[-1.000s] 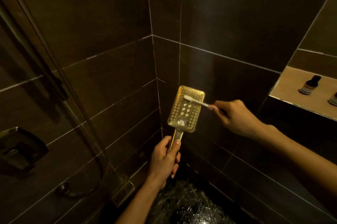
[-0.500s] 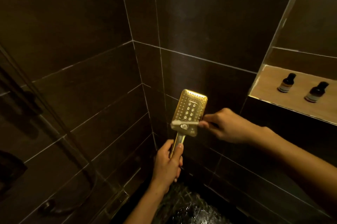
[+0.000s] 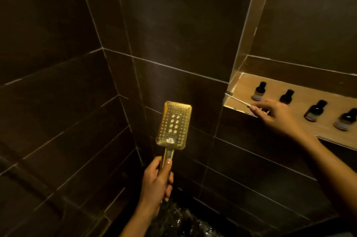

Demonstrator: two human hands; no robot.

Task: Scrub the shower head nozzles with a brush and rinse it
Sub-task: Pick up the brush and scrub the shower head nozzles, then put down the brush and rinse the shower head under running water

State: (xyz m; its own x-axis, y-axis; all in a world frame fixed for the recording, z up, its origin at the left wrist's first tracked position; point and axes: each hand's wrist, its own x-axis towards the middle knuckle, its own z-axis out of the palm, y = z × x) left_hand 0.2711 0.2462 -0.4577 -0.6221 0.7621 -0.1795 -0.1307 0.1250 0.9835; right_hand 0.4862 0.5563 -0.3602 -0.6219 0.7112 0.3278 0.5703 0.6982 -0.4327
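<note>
A gold rectangular shower head (image 3: 173, 124) stands upright in the corner of the shower, its nozzle face toward me. My left hand (image 3: 157, 182) grips its handle from below. A thin white brush (image 3: 238, 100) is pinched in my right hand (image 3: 276, 117), well to the right of the shower head. The bristle end of the brush points left and rests over the left end of the lit wall niche (image 3: 241, 84). The brush is apart from the nozzles.
Dark brown tiled walls meet in a corner behind the shower head. Several small dark bottles (image 3: 258, 91) stand in a row along the niche shelf, close to my right hand. A wet, dark marbled floor (image 3: 179, 221) shows below my left hand.
My right hand has lifted the brush off the nozzle face and carried it right, over the niche. The view has swung right, showing more bottles. The shower head stays upright in my left hand.
</note>
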